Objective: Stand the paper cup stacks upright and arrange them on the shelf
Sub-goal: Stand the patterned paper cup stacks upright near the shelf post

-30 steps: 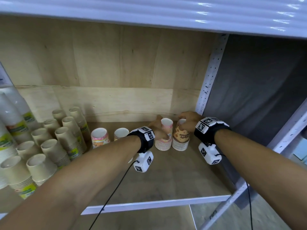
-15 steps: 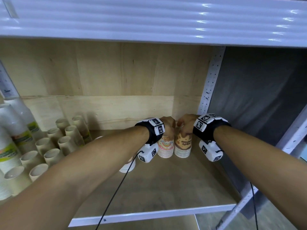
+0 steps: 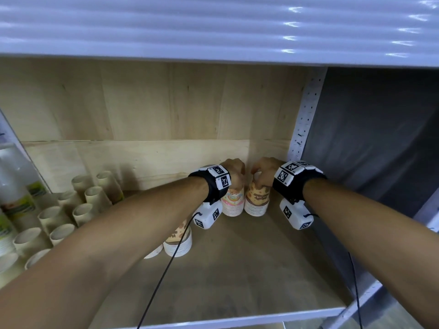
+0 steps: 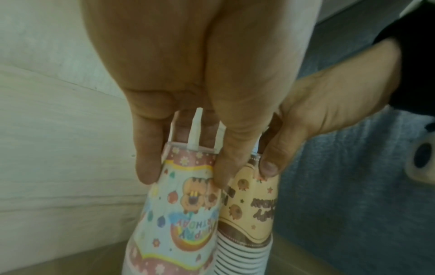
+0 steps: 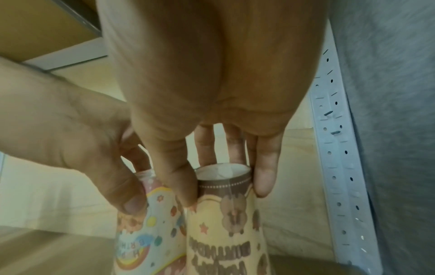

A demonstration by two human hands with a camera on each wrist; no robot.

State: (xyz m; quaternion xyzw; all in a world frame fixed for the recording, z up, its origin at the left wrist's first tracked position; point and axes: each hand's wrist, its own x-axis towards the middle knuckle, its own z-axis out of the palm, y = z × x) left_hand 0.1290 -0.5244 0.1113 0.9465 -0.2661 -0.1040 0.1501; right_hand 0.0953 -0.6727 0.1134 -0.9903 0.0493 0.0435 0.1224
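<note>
My left hand [image 3: 234,170] grips the pink rainbow-printed paper cup stack [image 3: 233,202]; my right hand [image 3: 262,170] grips the tan brown-banded paper cup stack [image 3: 257,201]. Both stand touching in the wooden shelf [image 3: 237,269] back-right corner, beside the perforated metal post [image 3: 306,119]; bare board lies in front.

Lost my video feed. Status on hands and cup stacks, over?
Left hand grips pink cup stack; right hand grips brown cup stack. Both stacks inverted, side by side, touching, at shelf back corner. Nothing in the way.
</note>
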